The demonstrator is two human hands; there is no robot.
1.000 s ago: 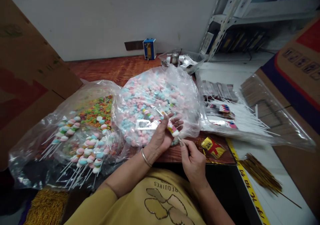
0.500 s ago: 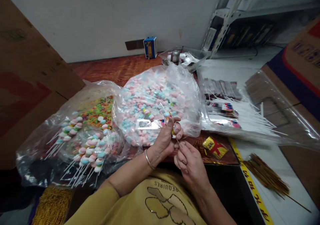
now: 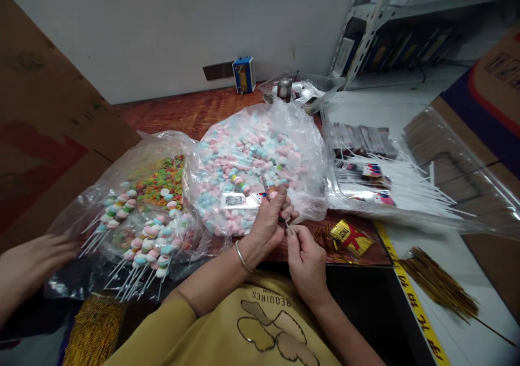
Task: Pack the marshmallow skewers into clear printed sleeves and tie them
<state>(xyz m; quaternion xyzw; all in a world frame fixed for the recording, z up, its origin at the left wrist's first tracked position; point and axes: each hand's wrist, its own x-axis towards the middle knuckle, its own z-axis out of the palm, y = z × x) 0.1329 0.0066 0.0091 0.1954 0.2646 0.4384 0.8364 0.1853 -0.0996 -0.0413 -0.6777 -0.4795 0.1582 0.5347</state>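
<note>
My left hand (image 3: 271, 214), a bracelet on its wrist, is closed around a wrapped marshmallow stick (image 3: 270, 187), largely hidden by the fingers. My right hand (image 3: 305, 252) is just below and to the right, thumb and forefinger pinched at the stick's lower end; what they grip is too small to make out. Behind my hands lies a big clear bag of pink and blue marshmallows (image 3: 227, 165), with a loaded stick (image 3: 239, 183) and a printed clear wrapper (image 3: 239, 200) on top. Finished marshmallow sticks (image 3: 152, 244) lie on a bag of coloured cereal rings (image 3: 166, 176).
Another person's hand (image 3: 36, 260) reaches in at the left, by a cardboard box (image 3: 52, 111). To the right are a tray of white sticks (image 3: 414, 187), a yellow-red packet (image 3: 351, 239) and a bundle of gold twist ties (image 3: 441, 285). A blue box (image 3: 244, 75) stands at the back.
My right hand has shifted slightly, its fingers curled in more, while my left hand keeps its hold. Another person's hand has come in at the left beside the plastic bag.
</note>
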